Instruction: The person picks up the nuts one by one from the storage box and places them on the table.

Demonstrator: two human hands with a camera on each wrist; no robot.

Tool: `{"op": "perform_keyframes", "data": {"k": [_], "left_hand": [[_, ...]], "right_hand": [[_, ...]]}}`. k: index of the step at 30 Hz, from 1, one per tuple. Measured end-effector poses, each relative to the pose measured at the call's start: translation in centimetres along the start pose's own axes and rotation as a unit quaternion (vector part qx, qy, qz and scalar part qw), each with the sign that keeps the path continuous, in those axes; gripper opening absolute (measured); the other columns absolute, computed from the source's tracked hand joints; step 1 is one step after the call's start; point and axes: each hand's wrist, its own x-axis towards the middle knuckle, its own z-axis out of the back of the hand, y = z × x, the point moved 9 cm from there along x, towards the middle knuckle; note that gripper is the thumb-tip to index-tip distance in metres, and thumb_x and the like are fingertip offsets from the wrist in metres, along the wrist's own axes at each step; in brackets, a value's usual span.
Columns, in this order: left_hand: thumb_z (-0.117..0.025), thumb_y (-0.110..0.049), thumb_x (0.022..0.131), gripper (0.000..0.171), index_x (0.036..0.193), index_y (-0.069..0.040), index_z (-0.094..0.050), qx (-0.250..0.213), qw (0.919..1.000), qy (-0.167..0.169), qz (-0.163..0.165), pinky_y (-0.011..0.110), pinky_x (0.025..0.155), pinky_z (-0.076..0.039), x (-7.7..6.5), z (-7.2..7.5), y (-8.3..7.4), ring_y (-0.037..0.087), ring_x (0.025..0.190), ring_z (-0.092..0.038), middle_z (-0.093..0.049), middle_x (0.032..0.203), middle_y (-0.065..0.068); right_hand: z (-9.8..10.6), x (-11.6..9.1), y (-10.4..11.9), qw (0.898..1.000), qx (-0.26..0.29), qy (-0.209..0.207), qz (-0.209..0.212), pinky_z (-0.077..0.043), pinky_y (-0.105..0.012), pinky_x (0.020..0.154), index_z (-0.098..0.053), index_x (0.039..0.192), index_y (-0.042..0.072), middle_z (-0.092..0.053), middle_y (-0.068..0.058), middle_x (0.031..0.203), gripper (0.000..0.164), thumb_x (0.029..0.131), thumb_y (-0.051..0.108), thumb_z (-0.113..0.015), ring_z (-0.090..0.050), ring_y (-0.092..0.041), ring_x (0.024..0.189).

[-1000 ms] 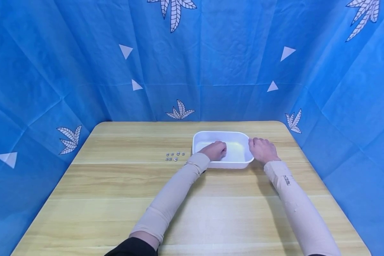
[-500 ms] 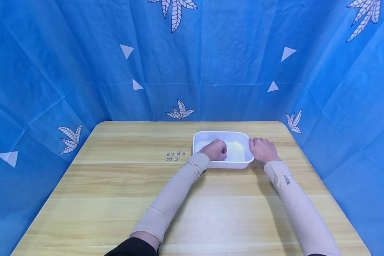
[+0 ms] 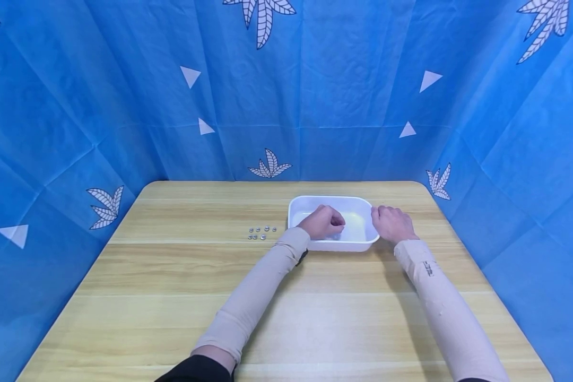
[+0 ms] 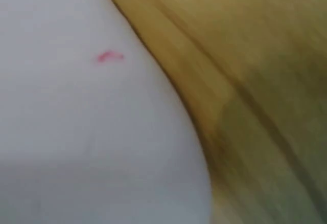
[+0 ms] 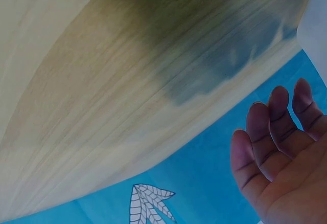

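My left hand [image 3: 322, 223] reaches over the near left rim into a white plastic tray [image 3: 336, 246], its fingers bent down towards the tray floor. The thumb and forefinger show at the hand's right side with a dark gap between them; I cannot tell whether they hold anything. A faint shiny patch shows under the hand. My right hand [image 3: 392, 223] holds the tray's right rim. In the right wrist view its four fingers [image 5: 263, 132] bend loosely beside the white tray wall, thumb hidden. The left wrist view has only the tray's outer wall [image 4: 102, 116] with a red mark.
Several small round silver metal pieces [image 3: 262, 237] lie in two rows on the wooden table [image 3: 172, 297], just left of the tray. A blue curtain [image 3: 344, 95] with white leaf prints surrounds the table's back and sides.
My left hand stays inside the tray; its thumb and forefinger have shifted slightly right and spread apart from a tighter curl. The right hand, the tray and the silver pieces stay put.
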Motion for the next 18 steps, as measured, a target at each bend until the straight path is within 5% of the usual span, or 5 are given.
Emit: {"op": "perform_keyframes", "data": {"k": [18], "left_hand": [[-0.071, -0.014, 0.097, 0.02, 0.112, -0.003, -0.078, -0.064, 0.9979, -0.01, 0.003, 0.02, 0.087, -0.058, -0.51, 0.76, -0.39, 0.014, 0.097, -0.074, -0.08, 0.107, 0.009]], "right_hand": [[0.28, -0.09, 0.37, 1.0, -0.014, -0.002, 0.006, -0.053, -0.066, 0.09, -0.063, 0.122, -0.008, -0.067, -0.032, 0.118, 0.066, 0.111, 0.039, -0.017, -0.064, -0.054, 0.108]]}}
